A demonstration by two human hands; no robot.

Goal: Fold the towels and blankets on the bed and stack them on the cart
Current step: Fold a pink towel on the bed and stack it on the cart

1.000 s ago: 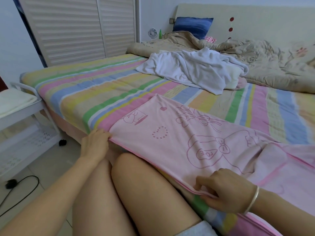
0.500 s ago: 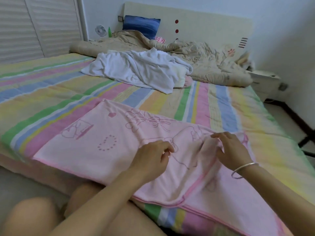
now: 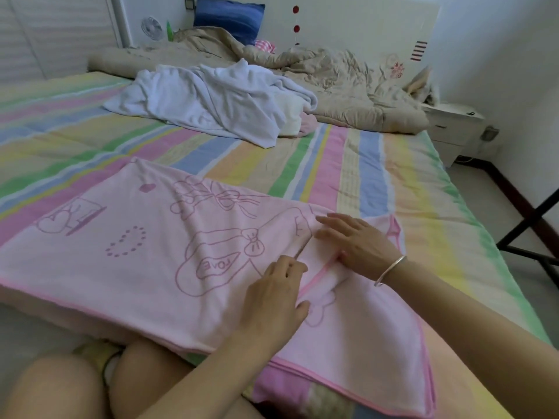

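With left hand (image 3: 273, 293) curled, pinches bunched hem of towel (image 3: 136, 267); with right hand (image 3: 357, 246) flat, presses beside it. Lies spread at near edge of bed (image 3: 378, 164). Risks a crooked fold from uneven pulling, or dragging cloth off the edge.

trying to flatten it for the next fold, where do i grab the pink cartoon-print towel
Pinch the pink cartoon-print terry towel by the darker pink hem of its bunched flap, coming from the near side. That hem stands raised off the flat layer between the left hand and right hand, so it is easy to catch.
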